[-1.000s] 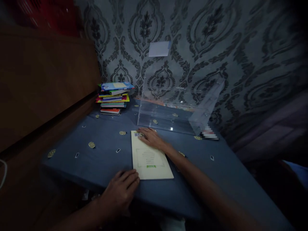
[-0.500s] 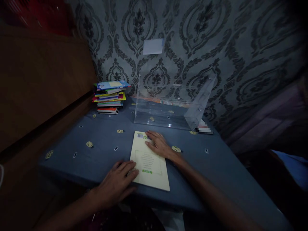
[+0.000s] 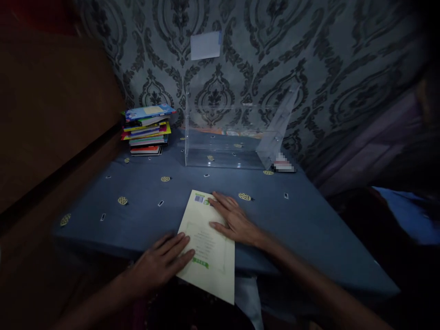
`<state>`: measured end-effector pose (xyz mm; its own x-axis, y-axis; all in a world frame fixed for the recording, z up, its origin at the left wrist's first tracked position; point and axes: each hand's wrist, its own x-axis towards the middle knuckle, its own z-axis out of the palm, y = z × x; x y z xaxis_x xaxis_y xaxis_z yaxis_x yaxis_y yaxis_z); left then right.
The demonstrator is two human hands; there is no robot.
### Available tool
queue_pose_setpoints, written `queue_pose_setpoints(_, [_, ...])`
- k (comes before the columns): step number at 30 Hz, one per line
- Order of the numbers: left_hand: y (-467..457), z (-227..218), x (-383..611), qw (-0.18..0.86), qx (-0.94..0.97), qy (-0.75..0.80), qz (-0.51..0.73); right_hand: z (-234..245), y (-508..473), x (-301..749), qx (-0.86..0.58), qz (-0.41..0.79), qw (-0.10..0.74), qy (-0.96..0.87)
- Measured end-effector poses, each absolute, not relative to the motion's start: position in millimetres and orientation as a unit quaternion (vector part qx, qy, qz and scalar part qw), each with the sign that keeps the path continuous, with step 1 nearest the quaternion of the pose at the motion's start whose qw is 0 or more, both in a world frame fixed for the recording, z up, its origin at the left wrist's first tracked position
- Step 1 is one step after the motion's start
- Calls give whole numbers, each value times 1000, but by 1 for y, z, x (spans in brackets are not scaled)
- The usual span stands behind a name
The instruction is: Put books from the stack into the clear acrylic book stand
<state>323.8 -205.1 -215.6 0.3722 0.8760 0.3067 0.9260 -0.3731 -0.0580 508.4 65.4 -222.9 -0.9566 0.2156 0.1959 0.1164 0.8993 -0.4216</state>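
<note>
A thin pale cream booklet (image 3: 209, 270) with green print lies at the near edge of the blue-clothed table (image 3: 302, 215), its lower end hanging over the edge. My right hand (image 3: 233, 220) lies flat on the booklet's upper right part, fingers spread. Flat too, my left hand (image 3: 161, 261) rests with its fingertips on the booklet's lower left edge. Neither hand grips anything.
A stack of colourful books (image 3: 146, 130) stands at the far left of the table. A clear acrylic box (image 3: 237, 130) stands against the patterned wall, with a white card (image 3: 205, 46) above it. A brown wooden panel (image 3: 51, 119) runs along the left. Blue cloth (image 3: 405, 211) shows at the right.
Both hands have slid the booklet toward me, so that its lower end now overhangs the table's near edge. The view has dropped lower.
</note>
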Motion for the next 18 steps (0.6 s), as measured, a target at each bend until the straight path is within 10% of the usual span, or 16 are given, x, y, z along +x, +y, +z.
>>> queue_pose_setpoints(8, [-186,-139,312,10,-690,-566,-451,-193,46,564,-30,494,107,-862])
queue_pose_setpoints(18, [-16,-126,297,-239,-364,-455,-777,-190,37,519,-251,510,353,-743])
